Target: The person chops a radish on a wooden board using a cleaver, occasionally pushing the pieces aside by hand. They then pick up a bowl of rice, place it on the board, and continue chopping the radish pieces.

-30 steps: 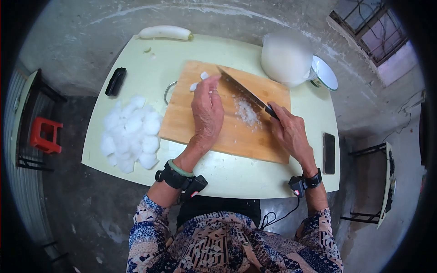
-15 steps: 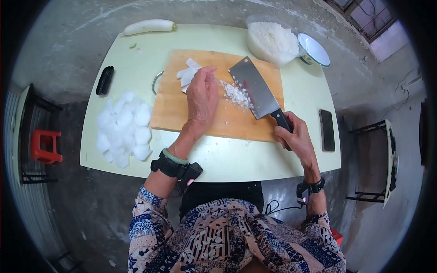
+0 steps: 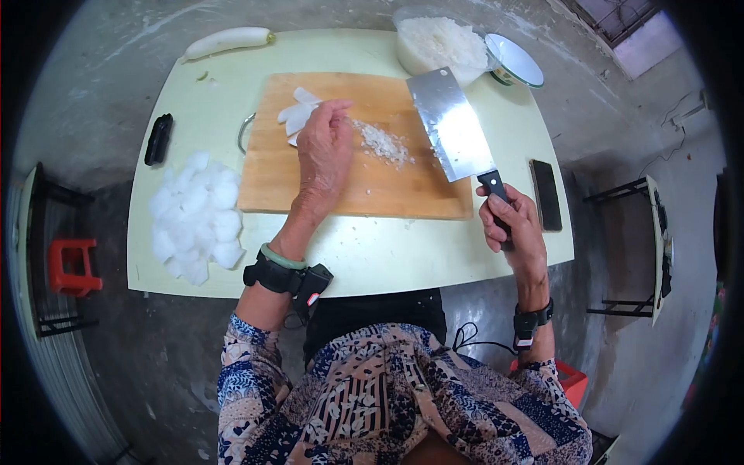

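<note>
My right hand (image 3: 518, 229) is wrapped round the black handle of a cleaver (image 3: 453, 124). Its broad, shiny blade overlaps the right side of the wooden cutting board (image 3: 364, 198), with a few white bits stuck to it. Over the board's left half, my left hand (image 3: 325, 147) is held side-on, fingers loosely bent and with no held thing visible. Flat white radish slices (image 3: 298, 112) lie just beyond that hand, partly hidden by it. Between the hand and the blade is a small heap of chopped white radish (image 3: 384, 145).
Many thin white slices (image 3: 198, 221) are piled left of the board. A whole white radish (image 3: 229, 43) lies at the back left, a black case (image 3: 159, 139) below it. At the back right stand a clear bowl of white shreds (image 3: 442, 46) and an enamel bowl (image 3: 515, 60). A phone (image 3: 545, 195) lies right.
My right hand has drawn the cleaver rightward, away from the chopped heap, and its blade now catches more light. The left hand stays by the slices. The whole view has shifted slightly.
</note>
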Demonstrator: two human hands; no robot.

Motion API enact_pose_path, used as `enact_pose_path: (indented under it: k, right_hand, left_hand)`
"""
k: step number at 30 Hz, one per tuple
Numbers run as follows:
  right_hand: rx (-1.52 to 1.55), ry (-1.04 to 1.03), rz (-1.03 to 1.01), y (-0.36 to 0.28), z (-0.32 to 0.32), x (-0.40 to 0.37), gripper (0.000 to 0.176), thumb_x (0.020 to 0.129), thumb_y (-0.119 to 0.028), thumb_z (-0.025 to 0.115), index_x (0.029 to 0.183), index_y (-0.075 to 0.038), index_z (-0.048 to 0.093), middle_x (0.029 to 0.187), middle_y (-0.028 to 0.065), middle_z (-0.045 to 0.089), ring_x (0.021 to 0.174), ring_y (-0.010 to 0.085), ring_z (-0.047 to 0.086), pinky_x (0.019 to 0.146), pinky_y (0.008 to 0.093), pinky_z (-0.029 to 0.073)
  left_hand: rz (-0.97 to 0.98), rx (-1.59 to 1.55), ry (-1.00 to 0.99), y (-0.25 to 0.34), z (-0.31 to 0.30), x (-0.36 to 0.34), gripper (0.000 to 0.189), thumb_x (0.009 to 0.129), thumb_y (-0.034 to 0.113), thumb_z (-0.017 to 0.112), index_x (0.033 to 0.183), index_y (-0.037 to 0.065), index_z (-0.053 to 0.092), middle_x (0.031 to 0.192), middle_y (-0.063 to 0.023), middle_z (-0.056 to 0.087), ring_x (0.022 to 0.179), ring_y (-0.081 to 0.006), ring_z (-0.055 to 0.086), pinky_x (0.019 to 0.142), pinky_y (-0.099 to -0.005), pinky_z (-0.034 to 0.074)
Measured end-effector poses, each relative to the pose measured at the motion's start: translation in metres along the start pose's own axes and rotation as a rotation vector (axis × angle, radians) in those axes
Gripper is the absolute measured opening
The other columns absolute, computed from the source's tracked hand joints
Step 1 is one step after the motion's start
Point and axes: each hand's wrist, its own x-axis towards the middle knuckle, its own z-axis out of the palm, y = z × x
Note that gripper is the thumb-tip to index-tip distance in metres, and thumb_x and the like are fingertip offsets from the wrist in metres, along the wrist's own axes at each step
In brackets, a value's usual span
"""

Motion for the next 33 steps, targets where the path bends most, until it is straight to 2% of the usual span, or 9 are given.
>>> enact_pose_path:
  k: [3, 5, 9, 11, 14, 23, 25, 29, 33]
  right_hand:
    - [0.009, 0.098, 0.009, 0.012, -0.01, -0.016, 0.029, 0.104, -0.022, 0.06, 0.118, 0.003, 0.059, 0.075, 0.0007, 0.056, 0.05, 0.0025, 0.042, 0.042, 0.0212, 0.037]
    - [0.026, 0.142, 0.033, 0.025, -0.017, -0.03, 0.029, 0.104, -0.022, 0.06, 0.118, 0.003, 0.059, 0.075, 0.001, 0.056, 0.049, 0.0027, 0.043, 0.041, 0.0213, 0.038]
    - [0.044, 0.195, 0.086, 0.047, -0.018, -0.047, 0.029, 0.105, -0.023, 0.06, 0.118, 0.003, 0.059, 0.074, 0.0015, 0.056, 0.049, 0.0037, 0.044, 0.041, 0.0218, 0.039]
    - [0.047, 0.191, 0.112, 0.05, -0.01, -0.046, 0.028, 0.105, -0.022, 0.06, 0.117, 0.003, 0.058, 0.073, 0.0014, 0.055, 0.05, 0.0043, 0.044, 0.041, 0.0221, 0.039]
    - [0.056, 0.106, 0.143, 0.044, 0.008, -0.035, 0.027, 0.105, -0.022, 0.06, 0.117, 0.002, 0.058, 0.073, 0.0014, 0.055, 0.051, 0.0041, 0.043, 0.042, 0.0221, 0.039]
    - [-0.122, -0.011, 0.067, 0.026, 0.055, -0.002, 0.025, 0.106, -0.019, 0.058, 0.118, 0.003, 0.057, 0.08, 0.0023, 0.059, 0.058, 0.0071, 0.05, 0.049, 0.0259, 0.042]
    - [-0.644, 0.068, -0.161, 0.022, 0.056, -0.002, 0.024, 0.105, -0.016, 0.057, 0.121, 0.003, 0.056, 0.079, 0.0089, 0.061, 0.06, 0.0144, 0.056, 0.055, 0.0338, 0.046]
    - [-0.855, 0.118, -0.331, 0.001, 0.071, 0.0, 0.024, 0.104, -0.012, 0.056, 0.124, 0.001, 0.056, 0.076, 0.0174, 0.062, 0.064, 0.0279, 0.063, 0.061, 0.0411, 0.047]
    - [-0.972, 0.049, -0.38, -0.002, 0.067, 0.015, 0.024, 0.103, -0.009, 0.056, 0.124, 0.0, 0.055, 0.079, 0.0243, 0.063, 0.07, 0.0414, 0.064, 0.064, 0.0445, 0.049]
  left_hand:
    - [-0.005, -0.001, 0.006, 0.001, -0.001, -0.001, 0.023, 0.101, 0.01, 0.059, 0.121, 0.008, 0.07, 0.096, -0.0092, 0.071, 0.086, -0.0163, 0.065, 0.079, -0.0306, 0.053]
    - [0.019, 0.008, -0.034, 0.003, -0.002, -0.001, 0.026, 0.094, 0.003, 0.057, 0.118, 0.004, 0.066, 0.1, -0.0169, 0.067, 0.094, -0.0302, 0.065, 0.087, -0.041, 0.052]
    - [0.134, 0.19, -0.066, -0.009, 0.004, -0.008, 0.03, 0.095, 0.003, 0.058, 0.123, 0.008, 0.067, 0.109, -0.0148, 0.07, 0.102, -0.0285, 0.065, 0.091, -0.0403, 0.052]
    - [0.188, 0.288, -0.129, -0.006, 0.007, -0.011, 0.035, 0.091, -0.002, 0.057, 0.124, 0.006, 0.066, 0.117, -0.0168, 0.068, 0.111, -0.0351, 0.06, 0.099, -0.0447, 0.048]
    - [0.297, 0.281, -0.164, -0.008, 0.01, -0.013, 0.036, 0.09, -0.004, 0.055, 0.123, 0.005, 0.066, 0.117, -0.0166, 0.068, 0.111, -0.0363, 0.058, 0.101, -0.0454, 0.047]
    - [0.255, 0.179, -0.135, -0.003, 0.015, -0.018, 0.035, 0.093, -0.004, 0.053, 0.125, 0.004, 0.064, 0.116, -0.016, 0.067, 0.105, -0.0342, 0.061, 0.096, -0.0436, 0.049]
    - [0.222, 0.142, -0.088, 0.002, 0.014, -0.017, 0.034, 0.095, -0.003, 0.053, 0.126, 0.003, 0.063, 0.116, -0.0155, 0.066, 0.103, -0.0328, 0.062, 0.095, -0.0419, 0.05]
    - [0.167, 0.078, 0.173, -0.001, 0.012, -0.007, 0.031, 0.1, 0.0, 0.051, 0.13, 0.004, 0.059, 0.114, -0.0135, 0.065, 0.101, -0.0259, 0.063, 0.091, -0.0363, 0.051]
    - [-0.042, -0.069, 0.189, 0.011, -0.001, -0.002, 0.031, 0.101, 0.001, 0.051, 0.131, 0.004, 0.059, 0.113, -0.0117, 0.065, 0.102, -0.0211, 0.063, 0.091, -0.0348, 0.052]
